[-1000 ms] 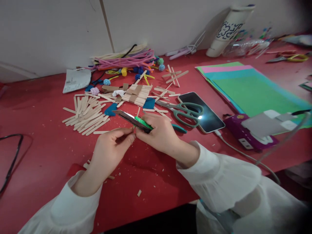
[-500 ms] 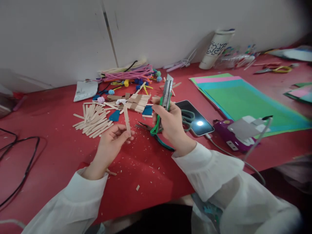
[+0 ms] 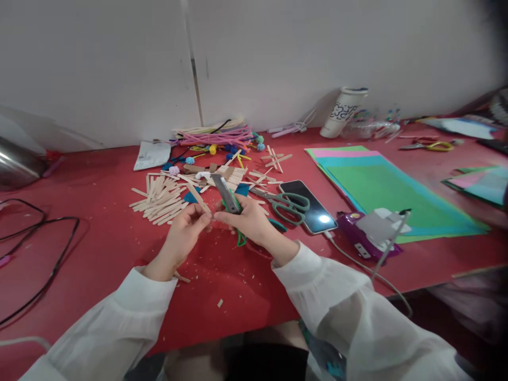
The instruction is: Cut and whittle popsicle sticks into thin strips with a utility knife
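Between the thumb and fingers of my left hand [image 3: 181,237] is a wooden craft stick [image 3: 200,200], tilted up and to the left. My right hand [image 3: 254,225] is closed around a green utility knife [image 3: 227,194], whose metal end points up and left. The right fingertips are close to the lower end of the stick; whether they touch it I cannot tell. Behind my left hand lies a pile of craft sticks [image 3: 157,200]. Grey-green scissors [image 3: 291,207] rest to the right of my right hand, partly over a phone [image 3: 320,214] with a bright reflection or light.
Pink pipe cleaners [image 3: 216,138] lie along the wall, near a white paper [image 3: 152,155]. Coloured sheets [image 3: 369,190], a purple power socket [image 3: 353,225] and a white tumbler [image 3: 343,112] are on the right. Black cables [image 3: 59,248] curl at left. Wood chips dot the red table [image 3: 222,330].
My right hand has moved left and down with the utility knife, close to my left hand. The stick is now tilted further left. The view has shifted, uncovering the scissors.
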